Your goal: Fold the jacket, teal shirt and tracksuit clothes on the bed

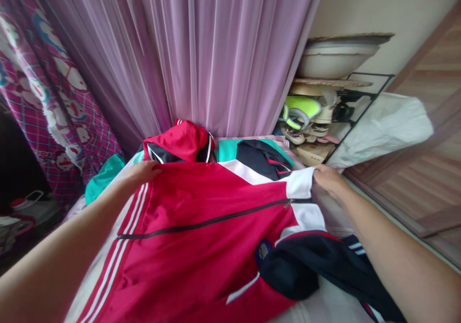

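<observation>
A red zip-up jacket (201, 208) with white collar pieces and white hem stripes lies spread in front of me, its hem to the left and its collar to the right. My left hand (144, 172) grips the far end of the hem. At the collar, my right hand (327, 178) pinches the white edge. The dark zipper runs closed across the middle. A navy sleeve (309, 260) is folded over the near right side, beside a round blue badge (263, 252) on the chest.
Behind the jacket lie a bunched red garment (183, 140) and a dark folded garment (257, 155) on teal cloth. Teal fabric (104, 176) sits at left. Purple curtains (216, 49) hang behind. A shoe rack (363, 107) with basins and a white sack (389, 126) stand right.
</observation>
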{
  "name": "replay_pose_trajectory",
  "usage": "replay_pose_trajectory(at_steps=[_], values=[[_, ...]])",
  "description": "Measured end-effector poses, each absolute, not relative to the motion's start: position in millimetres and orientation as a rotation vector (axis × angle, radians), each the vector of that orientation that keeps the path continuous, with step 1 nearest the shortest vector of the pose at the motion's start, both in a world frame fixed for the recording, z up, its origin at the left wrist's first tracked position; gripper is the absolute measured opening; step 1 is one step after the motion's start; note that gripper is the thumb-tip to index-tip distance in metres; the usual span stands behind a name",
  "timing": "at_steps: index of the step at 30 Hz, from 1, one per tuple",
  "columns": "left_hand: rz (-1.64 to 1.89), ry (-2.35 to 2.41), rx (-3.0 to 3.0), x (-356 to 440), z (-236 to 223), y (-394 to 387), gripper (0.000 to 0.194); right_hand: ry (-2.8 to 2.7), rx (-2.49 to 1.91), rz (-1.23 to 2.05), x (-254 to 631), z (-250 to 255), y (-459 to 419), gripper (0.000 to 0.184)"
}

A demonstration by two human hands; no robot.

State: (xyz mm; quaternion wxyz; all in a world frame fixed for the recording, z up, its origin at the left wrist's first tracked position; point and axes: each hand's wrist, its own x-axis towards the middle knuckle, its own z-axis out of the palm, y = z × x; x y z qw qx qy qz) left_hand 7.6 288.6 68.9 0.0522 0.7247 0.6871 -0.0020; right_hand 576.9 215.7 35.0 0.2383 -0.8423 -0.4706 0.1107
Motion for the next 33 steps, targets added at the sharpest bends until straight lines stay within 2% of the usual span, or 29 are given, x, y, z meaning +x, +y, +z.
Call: replay_pose_trajectory(at_steps=[2, 6, 11, 15, 18, 23, 28, 33], values=[[0.046, 2.278, 2.148, 5, 79, 283, 0.049, -1.263, -2.337, 0.227, 572, 32, 232, 0.038], [0.077, 2.458, 2.073, 3, 86, 260, 0.054, -1.464, -2.271, 0.324, 560, 14, 239, 0.05], [0.349, 2.318, 2.422, 11, 43, 212, 0.053, -1.507, -2.284, 0.362, 569, 2, 194, 0.067], [0.47, 1.852, 2.577, 28, 8, 153, 0.04, -1.62, -2.142, 0.722, 579, 10, 132, 0.053], [0.36, 1.611, 2.45, 48, 1, 105, 0.041, -1.803, -1.987, 0.929, 570, 20, 92, 0.052], [0.151, 1.335, 2.435, 77, 11, 48, 0.039, -1.901, -1.919, 0.866, 542, 27, 65, 0.057], [0.078, 1.477, 2.546, 86, 1, 27, 0.046, -2.024, -2.089, 0.988, 533, 32, 51, 0.026], [0.285, 1.513, 2.662, 87, -14, 12, 0.016, -2.278, -2.166, 1.133, 532, 33, 18, 0.017]])
